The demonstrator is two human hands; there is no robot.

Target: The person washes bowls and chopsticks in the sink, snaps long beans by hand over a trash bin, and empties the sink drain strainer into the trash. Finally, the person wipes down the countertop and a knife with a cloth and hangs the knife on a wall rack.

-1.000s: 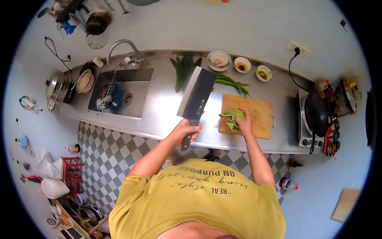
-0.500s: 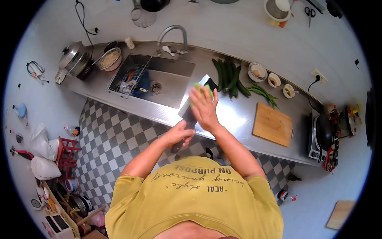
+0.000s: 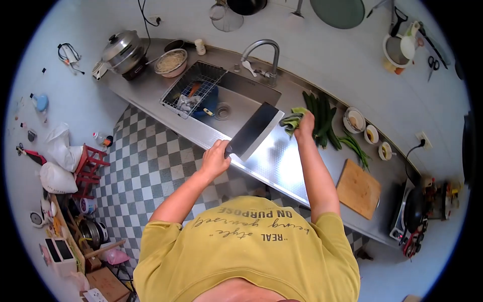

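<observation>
My left hand [image 3: 216, 159] is closed round the handle of a wide cleaver [image 3: 255, 132], whose dark blade tilts up over the counter's front edge beside the sink. In my right hand [image 3: 305, 124] is a crumpled green cloth [image 3: 294, 121], held over the counter to the right of the blade, apart from it. Just right of that hand lie several dark green cucumbers [image 3: 323, 118]. Long green peppers [image 3: 357, 149] rest beyond them, near the wooden cutting board [image 3: 358, 189].
The sink [image 3: 246, 98] has a wire rack [image 3: 193, 89] at its left. Three small bowls, one of them glass [image 3: 354, 121], stand along the wall. A wok [image 3: 414, 209] sits on the stove at the right, and a steel pot [image 3: 122, 53] at the far left.
The cloth went from the cutting board onto the blade, then off it to the right. The cleaver has turned, its blade now leaning right. The view has shifted toward the sink side.
</observation>
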